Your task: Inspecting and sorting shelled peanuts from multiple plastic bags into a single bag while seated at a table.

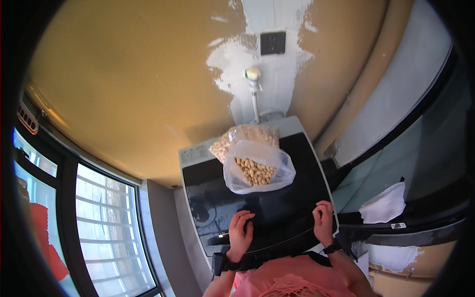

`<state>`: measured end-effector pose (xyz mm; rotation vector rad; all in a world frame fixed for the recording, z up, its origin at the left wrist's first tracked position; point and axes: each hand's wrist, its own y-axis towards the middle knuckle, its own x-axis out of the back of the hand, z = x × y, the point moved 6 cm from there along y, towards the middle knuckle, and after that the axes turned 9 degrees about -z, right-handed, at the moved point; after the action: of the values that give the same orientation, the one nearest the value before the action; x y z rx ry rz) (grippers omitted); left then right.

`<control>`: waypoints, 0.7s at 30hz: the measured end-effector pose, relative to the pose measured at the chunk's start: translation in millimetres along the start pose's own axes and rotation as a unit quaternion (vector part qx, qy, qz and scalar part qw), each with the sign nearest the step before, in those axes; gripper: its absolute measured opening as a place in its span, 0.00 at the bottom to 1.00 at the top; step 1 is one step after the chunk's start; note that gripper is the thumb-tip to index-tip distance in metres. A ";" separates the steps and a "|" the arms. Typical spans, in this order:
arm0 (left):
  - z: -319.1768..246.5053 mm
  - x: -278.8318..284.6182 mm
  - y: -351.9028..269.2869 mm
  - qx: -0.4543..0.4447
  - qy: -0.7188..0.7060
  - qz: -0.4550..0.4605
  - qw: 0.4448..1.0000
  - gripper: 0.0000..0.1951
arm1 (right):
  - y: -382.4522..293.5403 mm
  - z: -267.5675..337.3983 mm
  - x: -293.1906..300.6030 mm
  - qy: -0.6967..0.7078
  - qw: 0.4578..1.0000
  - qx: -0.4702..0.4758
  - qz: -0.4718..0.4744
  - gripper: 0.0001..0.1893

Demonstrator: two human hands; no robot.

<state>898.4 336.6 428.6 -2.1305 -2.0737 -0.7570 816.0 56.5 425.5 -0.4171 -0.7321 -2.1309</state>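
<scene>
My left hand [241, 234] is over the front left of a washing machine's dark lid [207, 185], fingers bent and thumb apart, holding nothing. Near the lid's right edge, my right hand [323, 222] has its fingers curled; whether it pinches something small cannot be told. Beyond both hands, a thin white plastic bag [285, 174] lies with its mouth open, showing peanuts in their shells [256, 172]. Behind and partly under it rests a fuller clear bag of peanuts [222, 143]. Neither hand touches the bags.
A water tap [253, 73] with a hose and a dark wall socket [272, 43] are on the patched wall behind the machine. A barred window [107, 230] is at the left. On the right, a white cloth [384, 204] hangs by dark glass panels.
</scene>
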 end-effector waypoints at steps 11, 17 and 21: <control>22.1 -0.1 -12.3 0.067 0.010 0.009 0.998 0.13 | -24.1 2.9 21.6 0.028 0.996 -0.087 -0.013 0.02; 9.0 9.9 -3.6 0.055 0.006 -0.026 0.998 0.13 | -12.5 26.4 10.0 0.059 0.997 -0.052 0.007 0.02; -29.9 7.8 20.8 -0.017 0.010 -0.063 0.998 0.16 | -0.7 55.7 -8.1 0.110 0.992 -0.042 0.049 0.03</control>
<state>909.3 330.5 463.7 -2.0150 -2.2159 -0.8292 822.6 96.8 464.2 -0.2511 -0.4884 -2.0785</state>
